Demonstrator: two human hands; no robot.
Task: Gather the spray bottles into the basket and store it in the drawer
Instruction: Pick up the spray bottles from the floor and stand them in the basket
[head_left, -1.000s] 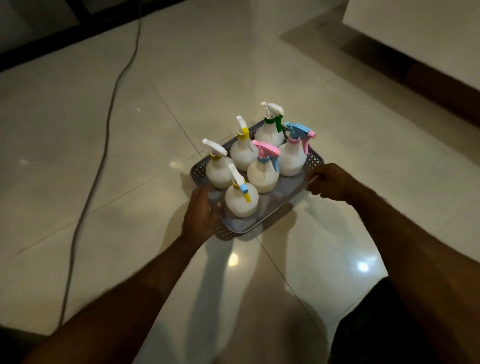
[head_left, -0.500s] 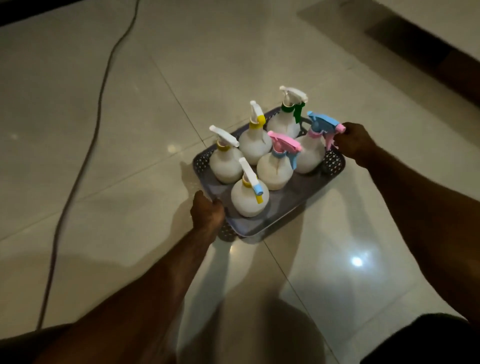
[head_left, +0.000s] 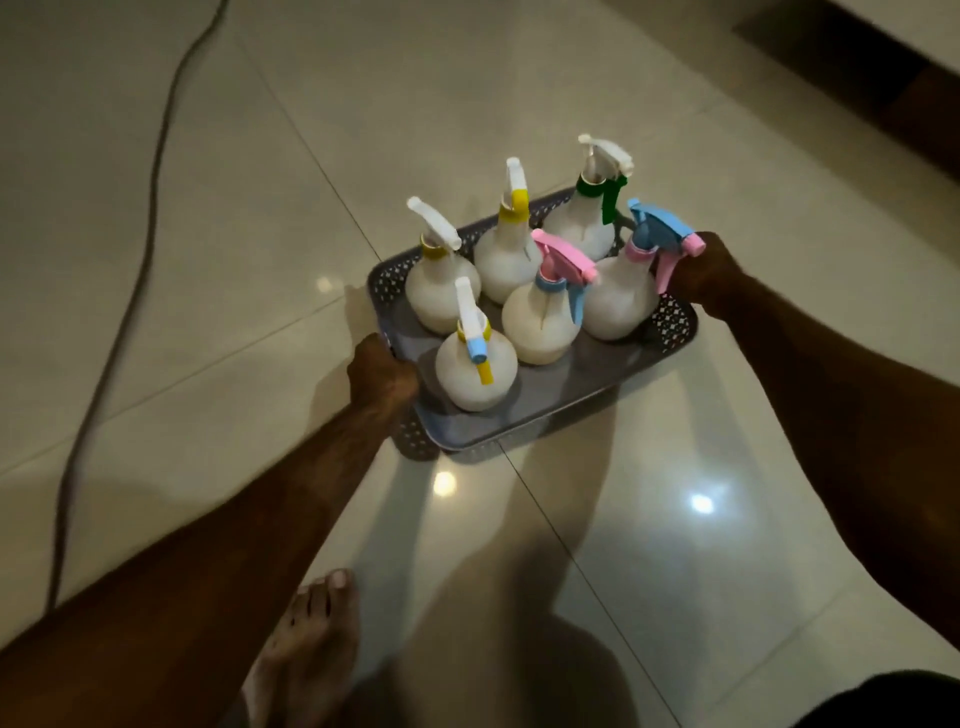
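The grey perforated basket (head_left: 670, 325) sits over the tiled floor (head_left: 260, 260), whether resting or just raised cannot be told, and carries six white spray bottles (head_left: 537, 325), all upright and crowded toward its far end. The left hand (head_left: 382, 374) is closed over the near-left rim; the right hand (head_left: 709, 273) is closed over the far-right rim, just beside the bottle with the blue and pink trigger (head_left: 621, 299). Gathering appears complete; the step in hand is judged to be carrying the basket to the drawer, which is not in view. Keep the basket level, since the round-bodied, tall-necked bottles are likely to topple if it tilts. Keep both grips diagonal and firm. Step clear of the cable (head_left: 150, 208) lying on the floor to the left, and mind the bare foot (head_left: 306, 649) beneath.
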